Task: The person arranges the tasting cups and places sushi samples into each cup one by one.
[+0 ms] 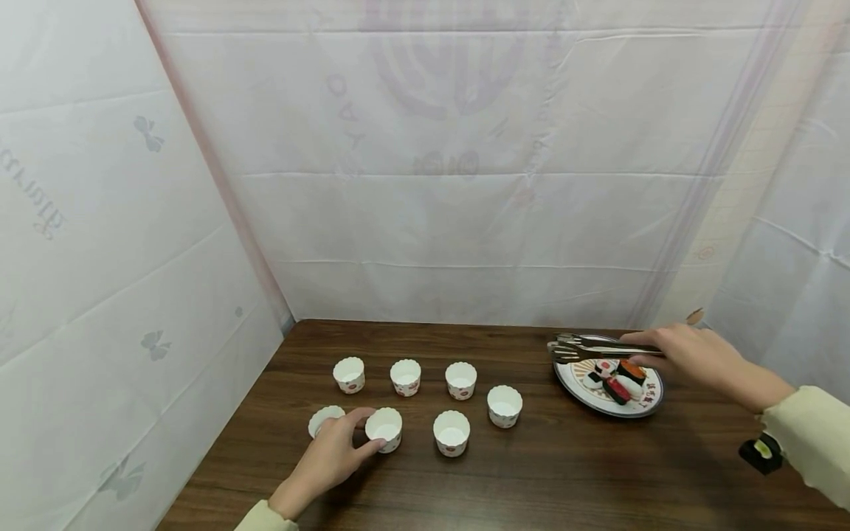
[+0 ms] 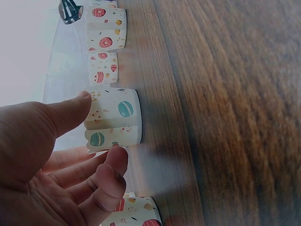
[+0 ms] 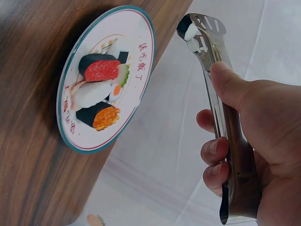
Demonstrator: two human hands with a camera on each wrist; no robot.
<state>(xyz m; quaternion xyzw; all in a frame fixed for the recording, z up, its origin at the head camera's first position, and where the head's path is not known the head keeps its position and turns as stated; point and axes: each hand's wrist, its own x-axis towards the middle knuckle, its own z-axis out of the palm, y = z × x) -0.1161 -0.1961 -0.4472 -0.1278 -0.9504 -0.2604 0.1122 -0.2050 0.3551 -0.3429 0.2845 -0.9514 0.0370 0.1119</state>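
My left hand (image 1: 335, 453) holds a white paper baking cup (image 2: 113, 115) printed with green macarons. Its thumb lies on the near side of the rim and its fingers on the other. The cup stands upright on the table, and only white shows inside it. In my right hand (image 1: 693, 361) is a pair of metal tongs (image 3: 225, 117), held over the plate (image 1: 579, 391) at the table's right. Between the tong tips sits a small black-and-white sushi piece (image 3: 189, 30). Several sushi pieces lie on the plate, among them one with red topping (image 3: 101, 69) and one with orange roe (image 3: 106, 117).
Several more paper cups stand on the dark wooden table, including a back-row cup (image 1: 461, 380), a front cup (image 1: 451, 434) and one at the right (image 1: 505, 406). Another cup (image 1: 324, 419) is partly behind my left hand. White cloth (image 1: 465, 221) hangs behind the table.
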